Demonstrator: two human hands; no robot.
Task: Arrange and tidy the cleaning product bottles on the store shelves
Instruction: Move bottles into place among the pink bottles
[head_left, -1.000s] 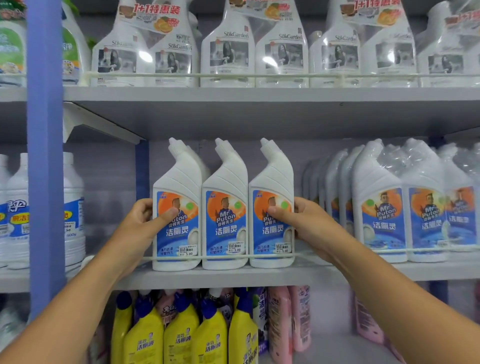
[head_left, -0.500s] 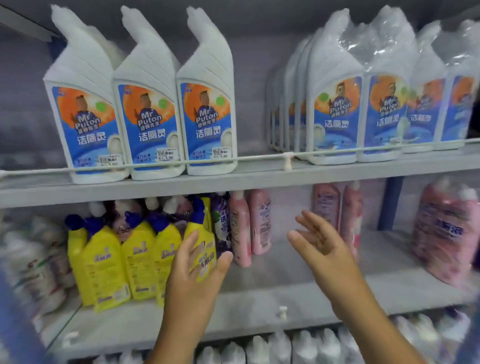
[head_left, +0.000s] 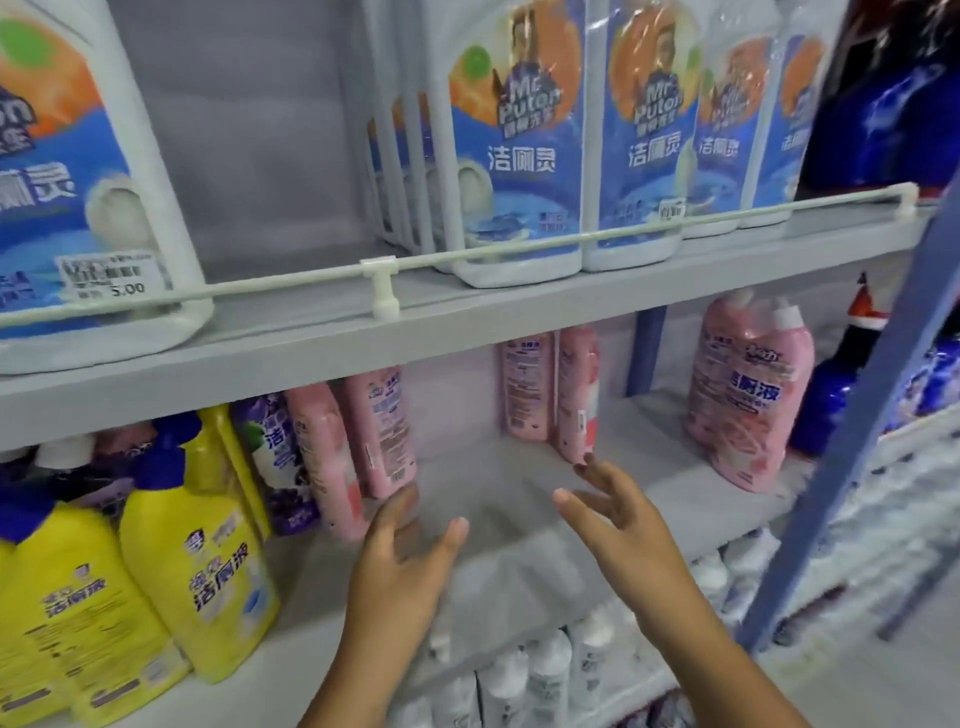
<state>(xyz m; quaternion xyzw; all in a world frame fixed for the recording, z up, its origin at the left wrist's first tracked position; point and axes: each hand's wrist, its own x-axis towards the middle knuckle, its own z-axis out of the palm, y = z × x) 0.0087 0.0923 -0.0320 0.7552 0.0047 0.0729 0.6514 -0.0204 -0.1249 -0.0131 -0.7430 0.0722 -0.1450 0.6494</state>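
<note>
Pink bottles (head_left: 382, 431) stand upright on the lower shelf (head_left: 519, 499), long axis vertical, back labels facing out, just right of the yellow bottles (head_left: 197, 566). Left hand (head_left: 395, 566) and right hand (head_left: 623, 535) reach over that shelf, fingers spread and straight, holding nothing; left fingertips are near the pink bottles.

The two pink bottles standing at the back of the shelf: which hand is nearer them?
Right. The right hand reaches just below the two pink bottles; the left hand is further left, near other pink bottles.
</note>
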